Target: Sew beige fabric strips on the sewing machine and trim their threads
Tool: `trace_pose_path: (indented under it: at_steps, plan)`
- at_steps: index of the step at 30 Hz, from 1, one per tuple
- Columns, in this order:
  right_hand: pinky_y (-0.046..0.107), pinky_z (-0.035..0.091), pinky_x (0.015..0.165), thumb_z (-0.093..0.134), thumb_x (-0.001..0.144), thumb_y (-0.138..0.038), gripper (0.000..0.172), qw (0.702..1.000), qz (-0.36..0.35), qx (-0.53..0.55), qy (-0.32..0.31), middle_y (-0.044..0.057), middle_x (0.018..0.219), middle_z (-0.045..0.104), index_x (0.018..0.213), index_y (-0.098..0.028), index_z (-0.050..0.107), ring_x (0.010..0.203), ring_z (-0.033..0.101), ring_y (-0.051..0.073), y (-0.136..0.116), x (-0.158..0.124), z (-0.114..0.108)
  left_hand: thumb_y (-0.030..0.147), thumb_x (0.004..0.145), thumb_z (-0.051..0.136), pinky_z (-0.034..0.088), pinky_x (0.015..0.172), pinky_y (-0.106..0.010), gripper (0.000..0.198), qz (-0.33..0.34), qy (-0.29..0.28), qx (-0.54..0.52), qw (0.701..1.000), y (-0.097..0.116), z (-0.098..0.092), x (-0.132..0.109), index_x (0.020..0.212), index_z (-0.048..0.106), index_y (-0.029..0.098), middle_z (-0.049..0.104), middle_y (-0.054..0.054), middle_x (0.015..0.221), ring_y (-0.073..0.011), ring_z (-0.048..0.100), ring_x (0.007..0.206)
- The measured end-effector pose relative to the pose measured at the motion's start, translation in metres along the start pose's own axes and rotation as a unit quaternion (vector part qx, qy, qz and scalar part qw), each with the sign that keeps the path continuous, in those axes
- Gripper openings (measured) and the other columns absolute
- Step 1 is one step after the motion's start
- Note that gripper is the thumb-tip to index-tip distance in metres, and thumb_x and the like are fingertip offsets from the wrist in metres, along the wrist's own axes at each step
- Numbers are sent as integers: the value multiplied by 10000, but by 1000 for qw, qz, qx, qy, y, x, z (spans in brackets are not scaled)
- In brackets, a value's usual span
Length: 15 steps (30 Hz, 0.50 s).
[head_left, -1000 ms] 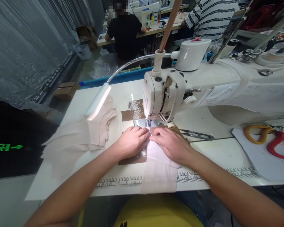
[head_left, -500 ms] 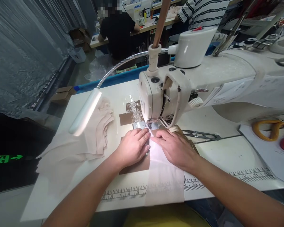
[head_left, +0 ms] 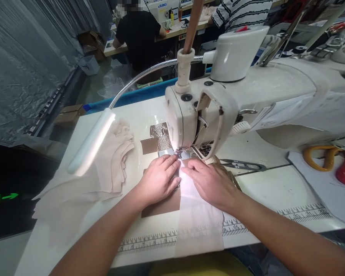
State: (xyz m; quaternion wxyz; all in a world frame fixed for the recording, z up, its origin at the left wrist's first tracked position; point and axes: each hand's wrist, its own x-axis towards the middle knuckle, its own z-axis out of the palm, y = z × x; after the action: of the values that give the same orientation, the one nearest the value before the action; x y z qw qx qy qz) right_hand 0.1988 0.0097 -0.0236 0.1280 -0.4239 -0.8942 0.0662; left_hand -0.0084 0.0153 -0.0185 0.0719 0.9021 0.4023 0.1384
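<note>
A pale pink fabric strip (head_left: 199,226) runs from the table's front edge up to the presser foot (head_left: 179,153) of a white sewing machine (head_left: 184,115). My left hand (head_left: 160,178) lies with its fingers stretched out, the fingertips at the strip's left edge close to the foot. On the strip's right side, my right hand (head_left: 209,182) has curled fingers, with thumb and forefinger closed on the cloth near the needle. Its fingertips partly cover the fabric there. Brown tape patches (head_left: 161,205) show on the table beneath and beside my left hand.
Left of the machine lies a stack of pale fabric pieces (head_left: 112,161) under a bright lamp (head_left: 92,142). Thread snips (head_left: 243,165) and scissors with yellow and red handles (head_left: 322,163) lie to the right. A printed ruler (head_left: 146,243) follows the front edge. Two people sit beyond.
The whole view has shifted slightly, so the lamp and fabric stack appear farther left. Both hands keep nearly the same pose on the strip beside the presser foot.
</note>
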Motion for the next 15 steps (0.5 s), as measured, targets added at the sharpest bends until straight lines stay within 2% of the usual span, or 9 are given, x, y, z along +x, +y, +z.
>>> trace_pose_path:
  at_steps: [7, 15]
  plan:
    - [291, 259, 608, 417, 831, -54, 253, 1000, -26, 8, -4, 21, 772, 509, 880, -174, 634, 661, 371, 149, 2, -4, -2, 257, 921, 436, 448, 948, -444, 319, 22, -21, -37, 999, 0, -5, 0, 1199, 539, 139, 560, -120, 1281, -255, 515, 1126]
    - [290, 262, 615, 434, 832, -61, 231, 999, -28, 13, 15, 7, 738, 486, 847, -176, 633, 663, 368, 147, 3, -5, 1, 281, 916, 451, 449, 932, -451, 343, 13, -16, -19, 1000, 0, 0, -1, 1220, 535, 147, 556, -125, 1283, -263, 523, 1102]
